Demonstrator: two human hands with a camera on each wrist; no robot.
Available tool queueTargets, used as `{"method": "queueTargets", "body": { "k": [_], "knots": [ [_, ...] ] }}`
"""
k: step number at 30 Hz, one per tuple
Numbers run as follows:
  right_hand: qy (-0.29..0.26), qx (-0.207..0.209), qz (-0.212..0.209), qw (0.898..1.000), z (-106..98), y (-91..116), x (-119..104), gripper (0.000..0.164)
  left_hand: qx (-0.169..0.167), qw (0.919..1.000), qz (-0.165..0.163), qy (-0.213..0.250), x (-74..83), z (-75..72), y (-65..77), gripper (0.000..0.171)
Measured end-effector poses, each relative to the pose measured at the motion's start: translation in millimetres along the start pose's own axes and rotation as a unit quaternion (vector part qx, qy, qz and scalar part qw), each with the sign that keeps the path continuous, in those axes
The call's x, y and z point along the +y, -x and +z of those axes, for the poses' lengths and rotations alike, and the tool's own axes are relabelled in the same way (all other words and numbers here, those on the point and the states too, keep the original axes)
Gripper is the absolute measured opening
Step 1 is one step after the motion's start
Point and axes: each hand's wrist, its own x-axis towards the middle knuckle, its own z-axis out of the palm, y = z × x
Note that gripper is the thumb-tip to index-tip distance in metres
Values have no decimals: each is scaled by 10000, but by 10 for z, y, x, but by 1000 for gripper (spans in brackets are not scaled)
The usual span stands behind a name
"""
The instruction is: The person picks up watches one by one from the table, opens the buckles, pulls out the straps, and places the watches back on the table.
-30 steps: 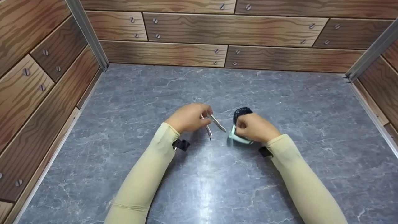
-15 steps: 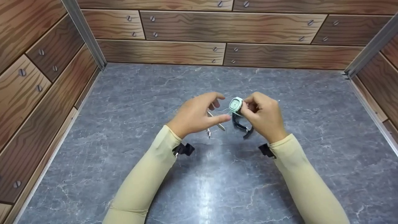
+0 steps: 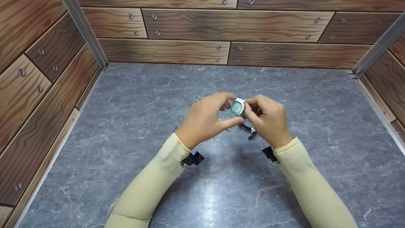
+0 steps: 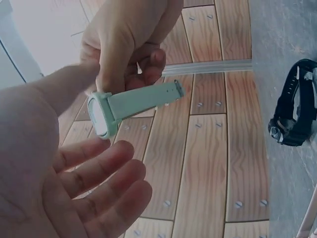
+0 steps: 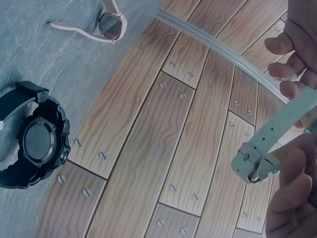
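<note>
A mint-green wristwatch (image 3: 238, 107) is held up above the table, its square dial towards the head camera. My right hand (image 3: 269, 117) pinches it between thumb and fingers; the buckled strap (image 5: 247, 163) hangs in a loop in the right wrist view. From the other side my left hand (image 3: 208, 117) comes up to it, thumb and fingers extended around the case. In the left wrist view its fingertips (image 4: 106, 144) lie right at the case's edge. Below the hands, a black watch (image 5: 39, 141) lies on the table, partly hidden in the head view.
A pale pink-white watch (image 5: 119, 27) lies on the table beside the black one, mostly hidden behind my left hand in the head view. The grey marbled tabletop (image 3: 152, 95) is bounded by wood-patterned panels (image 3: 164, 52) at the back and sides, with metal corner posts (image 3: 87, 34).
My right hand has lifted the mint-green watch off the table and turned its dial up. My left hand has left the pale watch and moved right, to the mint-green watch.
</note>
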Motion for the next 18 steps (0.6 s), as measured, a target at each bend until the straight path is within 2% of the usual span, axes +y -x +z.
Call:
{"method": "queueTargets", "body": {
  "k": [5,12,15,18],
  "knots": [
    [44,-51,-150,9999,-2,1,-10,9,68,9999,-114,10,19,33,-13,53],
    [-17,-273,-336,9991,-28,-14,14,8,100,9999,-80,-17,-1,31,-17,42],
    [-91,-282,-80,9995,-62,-33,58,14,86,9998,-129,118,-44,0,-28,43],
    [-154,-415,386,9983,-98,-43,100,28,30,9979,-265,585,-102,-36,-46,45]
  ]
}}
